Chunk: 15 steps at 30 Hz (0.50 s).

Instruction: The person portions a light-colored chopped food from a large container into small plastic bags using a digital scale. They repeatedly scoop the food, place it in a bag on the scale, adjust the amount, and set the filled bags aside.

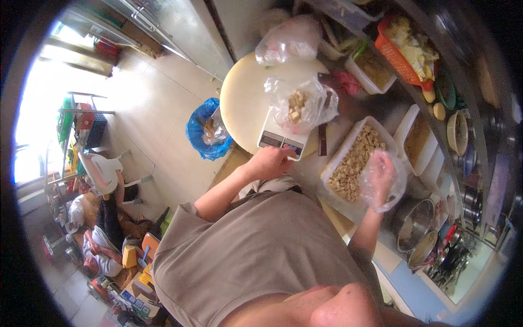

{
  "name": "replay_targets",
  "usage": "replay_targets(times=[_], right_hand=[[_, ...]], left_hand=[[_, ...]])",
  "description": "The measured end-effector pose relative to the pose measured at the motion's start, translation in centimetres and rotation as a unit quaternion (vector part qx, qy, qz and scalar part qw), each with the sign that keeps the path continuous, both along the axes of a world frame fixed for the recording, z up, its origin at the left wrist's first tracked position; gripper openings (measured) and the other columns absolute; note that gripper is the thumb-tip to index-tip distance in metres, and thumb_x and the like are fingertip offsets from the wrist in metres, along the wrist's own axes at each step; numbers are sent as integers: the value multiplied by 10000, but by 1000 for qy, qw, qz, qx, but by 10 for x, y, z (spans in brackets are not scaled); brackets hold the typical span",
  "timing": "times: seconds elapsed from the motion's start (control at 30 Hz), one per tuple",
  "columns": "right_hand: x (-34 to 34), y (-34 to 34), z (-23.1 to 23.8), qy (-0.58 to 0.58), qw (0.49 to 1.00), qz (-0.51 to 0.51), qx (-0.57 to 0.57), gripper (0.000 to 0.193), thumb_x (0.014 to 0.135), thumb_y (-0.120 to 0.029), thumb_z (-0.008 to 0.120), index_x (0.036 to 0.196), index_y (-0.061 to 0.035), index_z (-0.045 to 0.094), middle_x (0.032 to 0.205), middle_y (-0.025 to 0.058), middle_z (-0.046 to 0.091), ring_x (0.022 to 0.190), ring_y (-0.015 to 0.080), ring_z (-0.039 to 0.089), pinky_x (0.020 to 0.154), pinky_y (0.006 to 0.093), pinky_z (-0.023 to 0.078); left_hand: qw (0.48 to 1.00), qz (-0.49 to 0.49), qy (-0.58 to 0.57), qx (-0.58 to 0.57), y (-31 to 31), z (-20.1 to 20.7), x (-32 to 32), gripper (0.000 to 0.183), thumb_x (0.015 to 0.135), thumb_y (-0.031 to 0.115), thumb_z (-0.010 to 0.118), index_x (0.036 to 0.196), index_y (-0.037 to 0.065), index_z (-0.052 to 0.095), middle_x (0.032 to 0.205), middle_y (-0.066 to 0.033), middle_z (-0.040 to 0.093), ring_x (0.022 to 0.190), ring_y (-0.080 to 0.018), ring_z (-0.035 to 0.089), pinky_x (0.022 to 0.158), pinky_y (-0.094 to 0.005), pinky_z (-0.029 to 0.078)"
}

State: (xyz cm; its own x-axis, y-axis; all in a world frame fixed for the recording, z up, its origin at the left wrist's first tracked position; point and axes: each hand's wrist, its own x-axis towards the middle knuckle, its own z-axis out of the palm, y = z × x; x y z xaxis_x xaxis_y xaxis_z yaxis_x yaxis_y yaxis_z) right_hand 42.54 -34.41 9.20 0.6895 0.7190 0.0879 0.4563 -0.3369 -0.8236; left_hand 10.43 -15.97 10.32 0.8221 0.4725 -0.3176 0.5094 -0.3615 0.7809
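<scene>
Left hand: the left hand (271, 162) lies over the near edge of the scale (267, 132), fingertips at its dark panel and seemingly touching it.
Left grip: fingers partly curled; whether they are spread or pressed together I cannot tell.
Right hand: the right hand (382, 175) is inside clear plastic (399, 186), over the near right side of the tub (342, 146).
Right grip: fingers raised, blurred by the plastic; I cannot tell whether they pinch a piece.
Scale: white, on the round board (239, 103), tilted in view, its panel facing the person.
Bag: a clear bag (322, 101), mouth loosely spread, sits on top of the scale with a small heap of tan pieces (296, 106) inside.
Tub: whitish and rectangular, to the right of the board, with a broad layer of similar pieces.
Knife: a dark handle (322, 140) lies between the scale and the tub.
Far side: a second bag (294, 41), pale and bulging, at the board's far edge; right of it, a box (376, 89) and an orange basket (391, 57) of yellowish leaves.
Right side: a white tray (406, 136) of brown stuff beyond the tub; a metal bowl (415, 224) nearer the person.
Floor: left of the board, a bin (196, 131) lined in blue; farther left, a white stool (106, 171) and another person (103, 245).
</scene>
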Motion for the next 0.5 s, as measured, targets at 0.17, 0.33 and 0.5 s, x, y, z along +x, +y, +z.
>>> replay_targets(times=[0.17,0.33,0.5], right_hand=[[-72,120,76,10,990,120,71,194,910,-114,593,1051,8,646,1000,107,665,897,186,624,831,299,488],[-108,184,82,-87,974,208,-4,237,890,-172,605,1039,7,651,930,149,677,849,249,641,808,328,490],[-106,183,83,-82,980,169,65,210,916,-179,603,1000,9,646,914,113,674,868,190,619,807,313,474]], left_hand=[[999,14,-29,27,10,-8,-13,291,837,175,594,1112,83,610,769,-151,656,732,-328,640,673,-418,501],[999,-11,-17,35,9,-15,-21,296,841,222,574,1111,102,600,821,-163,663,798,-356,636,724,-447,500],[999,38,9,-4,14,-18,-40,292,840,181,606,1120,101,609,808,-140,664,782,-316,644,713,-406,507]])
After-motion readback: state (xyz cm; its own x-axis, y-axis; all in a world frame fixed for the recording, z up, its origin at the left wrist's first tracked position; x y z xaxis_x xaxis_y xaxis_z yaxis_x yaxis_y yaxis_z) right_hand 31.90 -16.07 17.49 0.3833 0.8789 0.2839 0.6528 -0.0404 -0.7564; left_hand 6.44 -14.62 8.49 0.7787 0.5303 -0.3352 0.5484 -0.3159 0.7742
